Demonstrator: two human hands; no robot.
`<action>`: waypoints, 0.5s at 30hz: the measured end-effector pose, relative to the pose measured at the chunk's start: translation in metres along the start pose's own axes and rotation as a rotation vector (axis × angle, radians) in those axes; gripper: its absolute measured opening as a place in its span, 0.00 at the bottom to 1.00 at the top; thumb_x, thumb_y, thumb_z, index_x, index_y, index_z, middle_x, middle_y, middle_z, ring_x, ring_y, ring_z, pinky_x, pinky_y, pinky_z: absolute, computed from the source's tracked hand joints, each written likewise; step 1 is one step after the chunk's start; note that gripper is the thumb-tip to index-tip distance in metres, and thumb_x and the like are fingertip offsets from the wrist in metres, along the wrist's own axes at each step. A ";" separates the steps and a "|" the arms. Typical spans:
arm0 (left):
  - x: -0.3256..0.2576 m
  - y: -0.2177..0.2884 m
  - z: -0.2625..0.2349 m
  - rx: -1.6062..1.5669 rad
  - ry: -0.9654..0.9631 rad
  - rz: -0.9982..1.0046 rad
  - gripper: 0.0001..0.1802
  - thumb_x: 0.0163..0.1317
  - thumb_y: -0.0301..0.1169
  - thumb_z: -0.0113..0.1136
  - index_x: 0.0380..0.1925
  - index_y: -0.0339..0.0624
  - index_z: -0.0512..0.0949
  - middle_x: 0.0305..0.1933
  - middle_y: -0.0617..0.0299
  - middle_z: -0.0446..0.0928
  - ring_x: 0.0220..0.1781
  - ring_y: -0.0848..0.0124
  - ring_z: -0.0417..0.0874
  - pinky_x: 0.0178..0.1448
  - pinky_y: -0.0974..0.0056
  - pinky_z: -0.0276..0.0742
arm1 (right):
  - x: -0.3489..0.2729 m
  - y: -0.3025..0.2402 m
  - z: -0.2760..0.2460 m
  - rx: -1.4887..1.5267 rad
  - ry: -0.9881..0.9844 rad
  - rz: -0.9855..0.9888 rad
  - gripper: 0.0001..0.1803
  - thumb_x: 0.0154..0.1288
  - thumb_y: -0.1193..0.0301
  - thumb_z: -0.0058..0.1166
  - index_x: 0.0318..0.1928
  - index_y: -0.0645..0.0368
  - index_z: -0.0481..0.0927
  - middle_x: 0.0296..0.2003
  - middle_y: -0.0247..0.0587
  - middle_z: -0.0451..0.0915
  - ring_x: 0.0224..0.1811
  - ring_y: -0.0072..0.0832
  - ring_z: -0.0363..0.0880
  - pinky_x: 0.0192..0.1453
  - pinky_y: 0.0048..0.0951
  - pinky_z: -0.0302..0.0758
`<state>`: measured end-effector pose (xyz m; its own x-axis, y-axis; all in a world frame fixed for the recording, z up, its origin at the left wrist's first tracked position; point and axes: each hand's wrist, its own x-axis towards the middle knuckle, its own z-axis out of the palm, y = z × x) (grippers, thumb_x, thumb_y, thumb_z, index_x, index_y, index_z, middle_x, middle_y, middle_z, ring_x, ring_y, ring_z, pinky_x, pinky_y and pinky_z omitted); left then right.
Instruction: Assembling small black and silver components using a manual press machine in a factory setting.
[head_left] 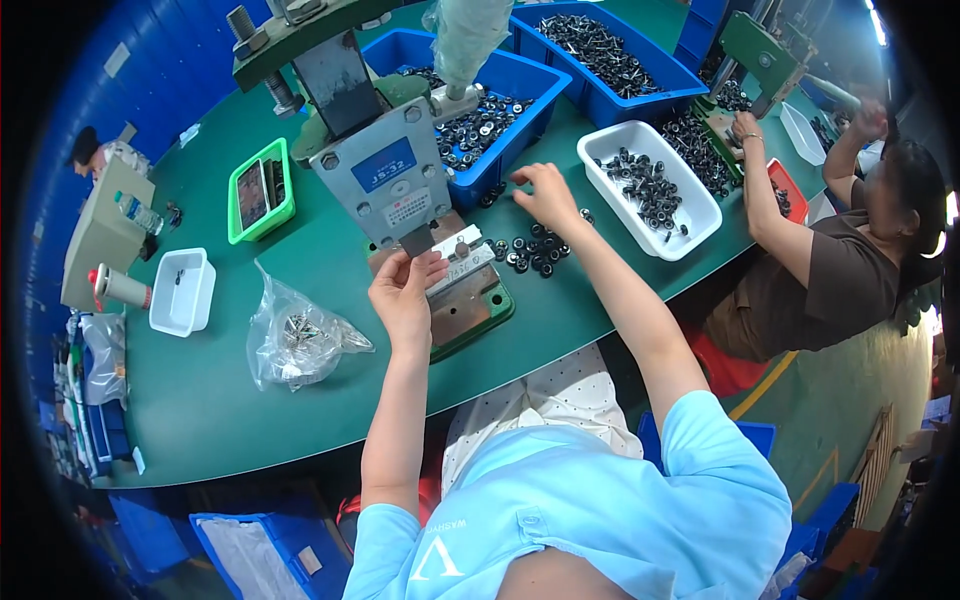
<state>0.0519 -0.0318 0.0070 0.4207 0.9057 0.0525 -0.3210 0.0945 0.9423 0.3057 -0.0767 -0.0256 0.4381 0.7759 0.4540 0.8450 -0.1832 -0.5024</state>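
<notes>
One green bench (230, 400) carries all the equipment. A grey bench press (375, 165) with a green frame stands at its centre on a metal base plate (465, 305). Two blue bins (520, 85) of dark ring-shaped parts sit behind the press, and a white tray (700, 215) of the same parts lies to the right. A clear plastic bag (295, 340) of small metal pieces lies left of the base plate. A white empty tray (180, 292) and a green tray (262, 192) sit further left.

The left hand (405, 290) is raised at the press tooling; its fingers pinch something small under the ram, but what it is cannot be made out. The right hand (548, 195) rests over a loose pile of dark rings (530, 250) on the bench, just right of the base plate; fingers are curled, and a grasp cannot be confirmed.

A second person (830, 270) works at another press on the far right.
</notes>
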 end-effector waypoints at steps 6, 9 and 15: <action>-0.004 0.002 -0.004 -0.033 -0.011 -0.015 0.11 0.60 0.26 0.58 0.38 0.27 0.73 0.35 0.50 0.79 0.36 0.65 0.83 0.41 0.67 0.81 | 0.008 0.002 0.018 -0.061 -0.087 0.081 0.08 0.48 0.72 0.57 0.32 0.60 0.82 0.30 0.46 0.77 0.42 0.43 0.70 0.51 0.38 0.68; -0.008 0.006 -0.017 -0.046 0.009 -0.045 0.11 0.60 0.26 0.57 0.39 0.27 0.72 0.36 0.50 0.79 0.35 0.67 0.83 0.40 0.67 0.81 | -0.005 -0.023 -0.011 0.086 -0.192 0.174 0.08 0.51 0.73 0.58 0.34 0.60 0.83 0.28 0.42 0.80 0.36 0.30 0.76 0.43 0.28 0.73; -0.011 0.002 -0.018 -0.031 0.015 -0.032 0.10 0.60 0.26 0.57 0.39 0.31 0.73 0.34 0.55 0.78 0.31 0.73 0.79 0.34 0.71 0.80 | -0.026 -0.099 -0.013 0.799 -0.464 0.249 0.10 0.55 0.75 0.59 0.38 0.65 0.82 0.31 0.37 0.81 0.31 0.18 0.76 0.37 0.20 0.72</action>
<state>0.0310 -0.0339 0.0025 0.4188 0.9079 0.0170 -0.3336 0.1364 0.9328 0.2151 -0.0870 0.0219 0.2667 0.9637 0.0160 0.2095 -0.0417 -0.9769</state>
